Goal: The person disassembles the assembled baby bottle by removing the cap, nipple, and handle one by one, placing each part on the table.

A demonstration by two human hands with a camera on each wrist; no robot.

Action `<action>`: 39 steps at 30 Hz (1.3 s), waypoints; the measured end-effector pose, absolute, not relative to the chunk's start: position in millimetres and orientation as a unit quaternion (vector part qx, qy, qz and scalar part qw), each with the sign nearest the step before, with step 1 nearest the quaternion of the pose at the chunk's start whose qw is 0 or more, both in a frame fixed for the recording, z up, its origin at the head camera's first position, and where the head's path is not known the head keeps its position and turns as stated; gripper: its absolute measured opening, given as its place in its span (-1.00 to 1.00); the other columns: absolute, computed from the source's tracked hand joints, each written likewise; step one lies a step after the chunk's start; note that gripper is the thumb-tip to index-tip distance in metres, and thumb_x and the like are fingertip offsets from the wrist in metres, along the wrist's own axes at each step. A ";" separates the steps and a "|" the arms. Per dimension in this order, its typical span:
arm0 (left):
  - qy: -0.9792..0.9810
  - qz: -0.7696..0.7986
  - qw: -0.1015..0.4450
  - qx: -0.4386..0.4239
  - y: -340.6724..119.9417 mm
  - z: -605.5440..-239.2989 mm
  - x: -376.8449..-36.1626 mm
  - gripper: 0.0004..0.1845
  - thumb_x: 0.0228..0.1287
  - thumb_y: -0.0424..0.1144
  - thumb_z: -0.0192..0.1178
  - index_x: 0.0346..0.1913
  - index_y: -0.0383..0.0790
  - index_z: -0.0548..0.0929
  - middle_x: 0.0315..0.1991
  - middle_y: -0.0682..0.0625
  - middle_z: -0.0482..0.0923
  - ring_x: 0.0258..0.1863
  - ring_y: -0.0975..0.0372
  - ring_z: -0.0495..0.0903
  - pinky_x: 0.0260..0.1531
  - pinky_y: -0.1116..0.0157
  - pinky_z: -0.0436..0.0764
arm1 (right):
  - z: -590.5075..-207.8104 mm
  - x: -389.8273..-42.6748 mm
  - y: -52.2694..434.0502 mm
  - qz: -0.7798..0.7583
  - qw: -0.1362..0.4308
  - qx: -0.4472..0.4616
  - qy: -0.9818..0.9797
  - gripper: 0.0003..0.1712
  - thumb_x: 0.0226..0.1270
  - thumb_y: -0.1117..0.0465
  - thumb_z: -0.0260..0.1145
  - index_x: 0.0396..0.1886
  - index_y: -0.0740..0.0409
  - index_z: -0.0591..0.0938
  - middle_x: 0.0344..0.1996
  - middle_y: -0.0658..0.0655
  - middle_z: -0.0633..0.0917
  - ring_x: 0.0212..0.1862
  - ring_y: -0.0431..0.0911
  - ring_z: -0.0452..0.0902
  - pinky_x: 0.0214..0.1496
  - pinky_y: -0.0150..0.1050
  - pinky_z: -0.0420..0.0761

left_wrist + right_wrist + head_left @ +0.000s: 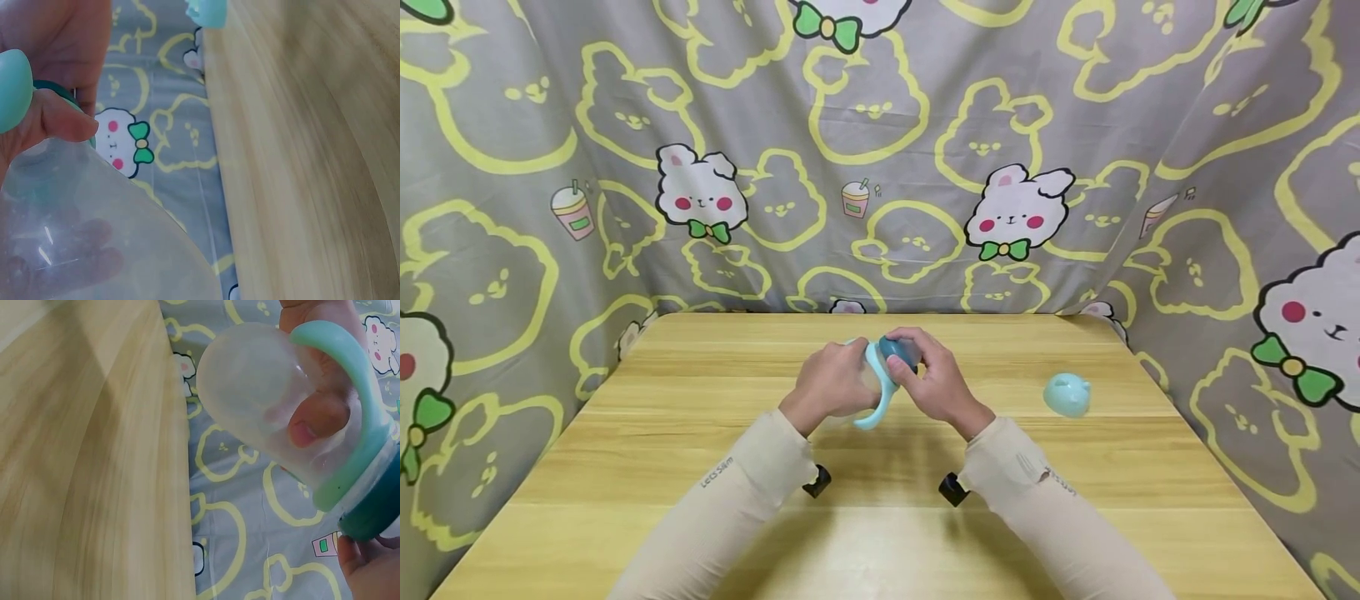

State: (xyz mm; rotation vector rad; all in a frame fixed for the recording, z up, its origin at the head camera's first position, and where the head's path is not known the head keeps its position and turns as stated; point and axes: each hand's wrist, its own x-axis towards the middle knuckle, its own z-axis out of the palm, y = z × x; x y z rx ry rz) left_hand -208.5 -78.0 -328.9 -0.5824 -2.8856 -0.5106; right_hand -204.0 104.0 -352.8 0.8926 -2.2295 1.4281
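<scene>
A clear baby bottle (867, 385) with pale turquoise handles (880, 398) is held above the middle of the wooden table (700, 467). My left hand (838, 379) grips the clear body (94, 237), and its fingers show through the plastic (319, 419). My right hand (928, 379) curls round the dark teal collar (898, 350) at the bottle's top, with its fingertips (369, 562) on the collar (375, 515). In the right wrist view the bottle body (262, 394) lies tilted with one handle (350, 369) arching over it.
A pale turquoise cap (1067, 394) lies on the table to the right of my hands, and also shows in the left wrist view as the cap (209, 11). Cartoon-rabbit cloth (880, 167) hangs behind and along both sides of the table.
</scene>
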 end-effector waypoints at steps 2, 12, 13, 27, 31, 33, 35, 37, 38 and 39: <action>-0.963 -0.169 0.076 -0.197 -77.0 -329.0 -208.0 -0.41 -0.20 0.03 0.41 -0.06 -0.20 0.56 -0.49 0.03 0.48 -0.56 0.17 0.47 -0.59 0.24 0.42 | -346.1 -198.3 101.4 0.508 0.176 0.298 -0.789 -0.67 0.33 0.36 0.24 0.08 0.29 0.51 -0.03 0.29 0.59 -0.09 0.12 0.52 -0.11 0.02 0.53; -0.962 -0.170 0.075 -0.201 -74.6 -327.4 -207.4 -0.46 -0.18 0.02 0.38 -0.11 -0.20 0.55 -0.51 0.04 0.46 -0.57 0.16 0.46 -0.60 0.24 0.40 | -336.8 -191.2 101.5 0.520 0.125 0.237 -0.811 -0.51 0.31 0.30 0.30 0.19 0.32 0.43 0.04 0.33 0.55 -0.05 0.16 0.50 -0.07 0.06 0.50; -0.962 -0.171 0.076 -0.201 -74.6 -327.5 -207.8 -0.47 -0.17 0.03 0.38 -0.13 -0.19 0.55 -0.51 0.04 0.46 -0.56 0.16 0.46 -0.60 0.24 0.40 | -341.5 -194.9 102.8 0.522 0.124 0.238 -0.810 -0.50 0.31 0.29 0.30 0.21 0.30 0.42 0.05 0.33 0.54 -0.04 0.15 0.51 -0.08 0.06 0.50; -0.963 -0.170 0.082 -0.194 -77.1 -325.8 -209.8 -0.45 -0.19 0.01 0.39 -0.11 -0.21 0.55 -0.47 0.01 0.49 -0.56 0.16 0.47 -0.60 0.25 0.42 | -357.0 -204.4 113.2 0.509 0.133 0.288 -0.800 -0.40 0.32 0.16 0.31 0.34 0.06 0.39 0.13 0.17 0.51 -0.01 0.03 0.50 -0.02 -0.02 0.58; -0.963 -0.169 0.086 -0.192 -78.0 -324.6 -209.5 -0.44 -0.19 0.01 0.39 -0.09 -0.22 0.56 -0.45 0.00 0.51 -0.55 0.15 0.48 -0.59 0.24 0.43 | -358.1 -204.1 115.6 0.503 0.133 0.291 -0.803 -0.39 0.33 0.16 0.30 0.36 0.00 0.39 0.17 0.15 0.49 0.02 0.03 0.49 -0.04 -0.01 0.58; -0.963 -0.167 0.090 -0.192 -78.5 -324.1 -209.7 -0.45 -0.19 0.02 0.39 -0.11 -0.22 0.56 -0.44 0.00 0.51 -0.55 0.15 0.48 -0.58 0.23 0.43 | -349.8 -196.7 115.1 0.503 0.131 0.296 -0.802 -0.40 0.33 0.22 0.28 0.36 0.06 0.40 0.14 0.20 0.49 0.00 0.07 0.48 -0.05 0.02 0.58; -0.963 -0.167 0.093 -0.191 -79.1 -324.1 -209.9 -0.46 -0.20 0.01 0.39 -0.13 -0.22 0.55 -0.45 0.00 0.51 -0.54 0.14 0.48 -0.58 0.22 0.43 | -341.4 -189.1 114.4 0.501 0.130 0.307 -0.799 -0.41 0.33 0.29 0.26 0.35 0.14 0.40 0.09 0.25 0.50 -0.04 0.09 0.47 -0.09 0.04 0.58; -0.963 -0.167 0.094 -0.190 -79.2 -324.1 -210.0 -0.46 -0.20 0.01 0.39 -0.13 -0.21 0.55 -0.45 0.00 0.51 -0.54 0.14 0.48 -0.58 0.22 0.43 | -332.4 -181.1 113.3 0.502 0.128 0.319 -0.794 -0.42 0.33 0.36 0.23 0.34 0.24 0.38 0.03 0.30 0.49 -0.06 0.12 0.46 -0.11 0.05 0.58; -0.963 -0.167 0.094 -0.190 -79.1 -324.2 -210.0 -0.47 -0.20 0.01 0.38 -0.14 -0.21 0.55 -0.44 0.00 0.51 -0.54 0.14 0.49 -0.58 0.22 0.44 | -327.9 -177.1 112.5 0.502 0.127 0.324 -0.792 -0.43 0.31 0.40 0.22 0.33 0.29 0.38 0.01 0.33 0.48 -0.07 0.13 0.45 -0.12 0.05 0.58; -0.963 -0.168 0.094 -0.191 -79.0 -324.4 -210.0 -0.47 -0.21 0.00 0.38 -0.13 -0.21 0.55 -0.44 0.00 0.51 -0.54 0.14 0.48 -0.57 0.22 0.44 | -327.5 -176.5 112.4 0.501 0.130 0.329 -0.790 -0.43 0.30 0.41 0.22 0.32 0.30 0.37 0.00 0.33 0.48 -0.08 0.13 0.45 -0.13 0.04 0.58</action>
